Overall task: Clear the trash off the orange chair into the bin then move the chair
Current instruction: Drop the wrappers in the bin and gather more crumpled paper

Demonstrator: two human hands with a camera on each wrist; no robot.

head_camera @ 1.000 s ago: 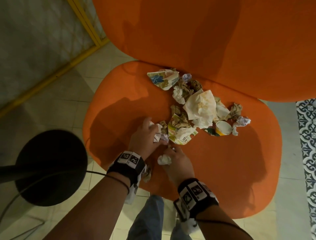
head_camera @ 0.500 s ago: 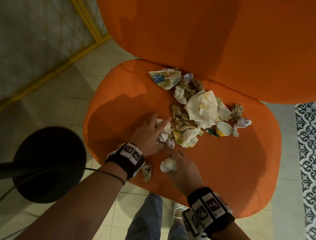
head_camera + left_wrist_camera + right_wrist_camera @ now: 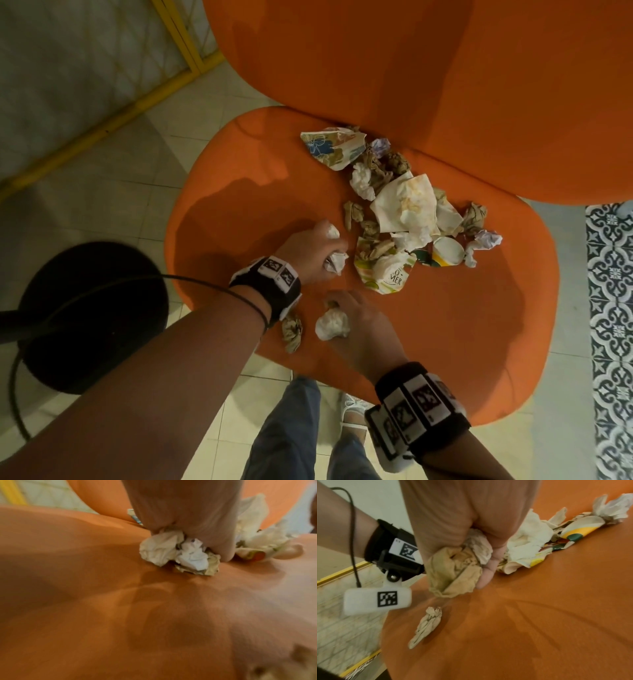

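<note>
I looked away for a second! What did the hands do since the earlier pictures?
The left hand closed round white paper wads by the pile. The right hand drew back toward the seat's front, keeping its crumpled paper. The trash pile and orange chair stayed put.

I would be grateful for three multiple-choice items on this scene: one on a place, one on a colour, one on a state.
1. Where does the loose brown wad lie?
A. chair's near edge
B. floor
C. against the backrest

2. What colour is the chair?
A. blue
B. orange
C. green

3. What is the right hand doing?
A. resting flat
B. pointing
C. gripping crumpled paper

Answers: 1 A, it sits on the seat below the left hand; 2 B, seat and backrest are orange; 3 C, the right wrist view shows its fingers curled round paper.
</note>
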